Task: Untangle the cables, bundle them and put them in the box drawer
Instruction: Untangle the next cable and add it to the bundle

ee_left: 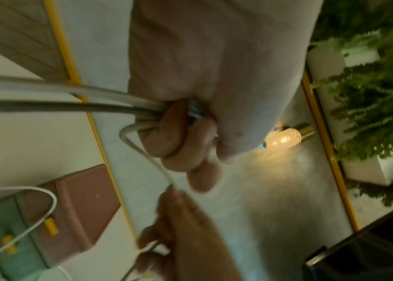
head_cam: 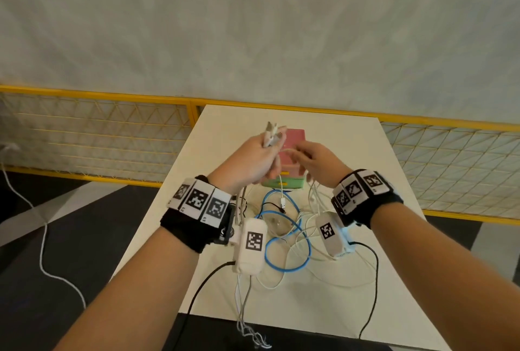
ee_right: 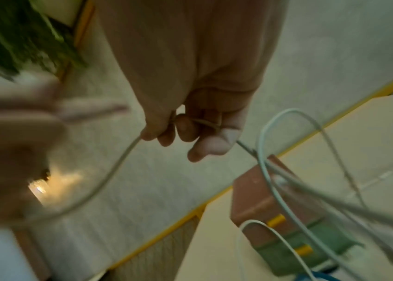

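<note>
My left hand (head_cam: 266, 158) is raised over the table and grips a bunch of white cables (head_cam: 270, 133) whose plug ends stick up above the fist. In the left wrist view, the left hand (ee_left: 188, 136) curls round the cables' strands (ee_left: 108, 109). Just to its right, my right hand (head_cam: 299, 155) pinches one thin white strand (ee_right: 118, 167) that runs across to the left hand. A tangle of blue cable (head_cam: 284, 228) and white cables (head_cam: 312, 227) lies on the table below. Behind the hands stands the pink and green box drawer (head_cam: 294, 139) with yellow handles.
The white table (head_cam: 351, 159) ends at a yellow mesh railing (head_cam: 112, 125). Black leads (head_cam: 374, 280) hang from my wrist units over the near edge. A white cord (head_cam: 42, 252) lies on the dark floor at left. A lit lamp (ee_left: 284, 136) and plants (ee_left: 371, 95) are beyond.
</note>
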`<action>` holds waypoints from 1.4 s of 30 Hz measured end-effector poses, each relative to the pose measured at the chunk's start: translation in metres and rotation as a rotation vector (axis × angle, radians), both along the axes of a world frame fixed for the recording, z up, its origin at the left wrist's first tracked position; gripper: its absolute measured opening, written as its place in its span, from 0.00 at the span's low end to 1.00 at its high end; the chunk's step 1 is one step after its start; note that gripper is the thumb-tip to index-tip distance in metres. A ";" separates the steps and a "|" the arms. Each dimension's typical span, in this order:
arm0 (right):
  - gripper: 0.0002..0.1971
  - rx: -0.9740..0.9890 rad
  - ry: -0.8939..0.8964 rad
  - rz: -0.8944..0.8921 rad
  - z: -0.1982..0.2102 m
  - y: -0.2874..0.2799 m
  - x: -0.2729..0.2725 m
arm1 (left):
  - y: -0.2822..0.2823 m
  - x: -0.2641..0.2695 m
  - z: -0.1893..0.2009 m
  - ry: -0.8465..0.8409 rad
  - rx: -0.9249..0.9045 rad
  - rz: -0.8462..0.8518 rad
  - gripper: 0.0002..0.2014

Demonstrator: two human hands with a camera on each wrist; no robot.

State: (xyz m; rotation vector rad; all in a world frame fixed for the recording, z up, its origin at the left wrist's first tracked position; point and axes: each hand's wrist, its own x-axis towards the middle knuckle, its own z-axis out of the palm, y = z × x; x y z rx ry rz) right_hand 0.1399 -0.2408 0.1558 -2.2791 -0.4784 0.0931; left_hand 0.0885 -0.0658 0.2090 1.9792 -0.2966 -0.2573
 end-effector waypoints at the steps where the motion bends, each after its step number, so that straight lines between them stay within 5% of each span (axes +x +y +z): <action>1: 0.13 0.033 -0.020 0.005 0.007 0.001 -0.001 | -0.004 0.000 -0.003 0.032 0.047 0.004 0.20; 7: 0.14 0.139 -0.085 0.060 0.018 -0.004 -0.009 | -0.008 0.009 -0.008 0.028 -0.021 0.134 0.17; 10: 0.16 0.242 -0.033 0.076 0.000 -0.012 -0.010 | -0.008 0.013 0.001 -0.026 -0.220 0.223 0.10; 13: 0.17 0.331 0.042 0.074 -0.014 -0.016 -0.006 | -0.011 0.016 0.007 -0.069 -0.389 0.324 0.16; 19: 0.17 0.330 0.201 0.068 -0.030 -0.025 -0.001 | -0.007 0.020 0.011 -0.134 -0.600 0.475 0.22; 21: 0.17 0.198 0.212 0.071 -0.030 -0.028 -0.004 | 0.000 0.025 0.011 -0.164 -0.616 0.570 0.20; 24: 0.18 0.025 0.136 0.054 -0.027 -0.030 -0.009 | 0.010 0.031 0.015 -0.290 -0.442 0.571 0.12; 26: 0.18 -0.066 0.054 0.044 -0.017 -0.025 -0.008 | 0.006 0.029 0.010 -0.381 -0.193 0.415 0.29; 28: 0.17 -0.125 -0.025 0.055 0.000 -0.016 -0.006 | -0.006 0.024 0.002 -0.380 0.092 0.220 0.34; 31: 0.15 -0.095 -0.131 0.081 0.027 -0.008 -0.004 | -0.017 0.028 -0.011 -0.236 0.262 0.099 0.17; 33: 0.15 -0.051 -0.174 0.098 0.040 -0.009 -0.002 | -0.017 0.030 -0.013 -0.178 0.198 0.110 0.11; 36: 0.14 -0.004 -0.180 0.117 0.040 -0.016 0.002 | -0.016 0.030 -0.010 -0.187 0.091 0.139 0.17; 40: 0.16 0.090 -0.112 0.089 0.014 -0.032 0.008 | -0.001 0.033 0.014 -0.165 -0.346 0.382 0.13; 42: 0.17 0.082 -0.104 0.058 0.002 -0.037 0.011 | 0.007 0.037 0.020 -0.189 -0.414 0.451 0.13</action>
